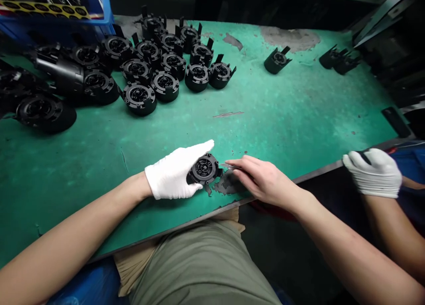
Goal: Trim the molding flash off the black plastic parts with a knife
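My left hand [175, 172], in a white glove, is wrapped round a round black plastic housing [205, 168] above the front of the green table. The housing's ribbed inner face is turned up towards me, with small tabs on its rim. My bare right hand [262, 179] pinches a small knife [229, 165], its thin pale blade pointing at the housing's right edge. Whether the tip touches the rim is hard to tell. The knife's handle is mostly hidden in my fingers.
Several similar black housings [139, 97] stand grouped at the back left, beside a blue bin [108, 8]. A single housing [277, 60] and a pair [334, 57] stand back right. A co-worker's gloved hand [375, 172] is by the table's right front edge, near a dark flat object [396, 121].
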A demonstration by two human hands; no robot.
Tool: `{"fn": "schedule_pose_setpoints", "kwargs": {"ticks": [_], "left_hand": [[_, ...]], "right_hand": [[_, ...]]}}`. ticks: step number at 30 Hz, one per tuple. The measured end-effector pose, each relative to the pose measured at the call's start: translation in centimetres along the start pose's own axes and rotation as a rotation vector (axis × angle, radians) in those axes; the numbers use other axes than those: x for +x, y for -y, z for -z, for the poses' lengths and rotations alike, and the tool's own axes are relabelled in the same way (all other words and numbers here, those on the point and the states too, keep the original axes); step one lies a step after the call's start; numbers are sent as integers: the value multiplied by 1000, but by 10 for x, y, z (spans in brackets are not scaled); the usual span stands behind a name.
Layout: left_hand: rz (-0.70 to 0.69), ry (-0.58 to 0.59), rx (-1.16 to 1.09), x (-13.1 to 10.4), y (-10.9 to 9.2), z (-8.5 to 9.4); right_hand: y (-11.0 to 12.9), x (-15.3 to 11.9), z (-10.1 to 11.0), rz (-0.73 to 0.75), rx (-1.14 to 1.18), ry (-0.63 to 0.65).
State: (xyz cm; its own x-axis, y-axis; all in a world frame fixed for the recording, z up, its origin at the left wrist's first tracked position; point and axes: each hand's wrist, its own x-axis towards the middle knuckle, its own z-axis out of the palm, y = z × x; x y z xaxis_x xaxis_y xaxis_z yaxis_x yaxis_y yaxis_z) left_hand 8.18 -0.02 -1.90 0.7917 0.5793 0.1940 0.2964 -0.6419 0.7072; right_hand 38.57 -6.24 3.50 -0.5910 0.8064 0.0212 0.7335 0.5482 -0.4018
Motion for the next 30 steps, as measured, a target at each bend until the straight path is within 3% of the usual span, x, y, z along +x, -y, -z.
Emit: {"fn": "schedule_pose_setpoints", "kwargs": {"ticks": [3,8,20,30], "left_hand": [[-1,-18,25,-1,1,-4],[-37,-71,51,1,5,-12],[-57,-85,45,1,7,-14],[-56,-81,40,2,9,-13]], "right_hand": [[-5,11,2,120,-147,103],[-9,22,5,249,-344,119],[-26,43,22,539,-427,167],[-36,53,24,586,-404,233]]}}
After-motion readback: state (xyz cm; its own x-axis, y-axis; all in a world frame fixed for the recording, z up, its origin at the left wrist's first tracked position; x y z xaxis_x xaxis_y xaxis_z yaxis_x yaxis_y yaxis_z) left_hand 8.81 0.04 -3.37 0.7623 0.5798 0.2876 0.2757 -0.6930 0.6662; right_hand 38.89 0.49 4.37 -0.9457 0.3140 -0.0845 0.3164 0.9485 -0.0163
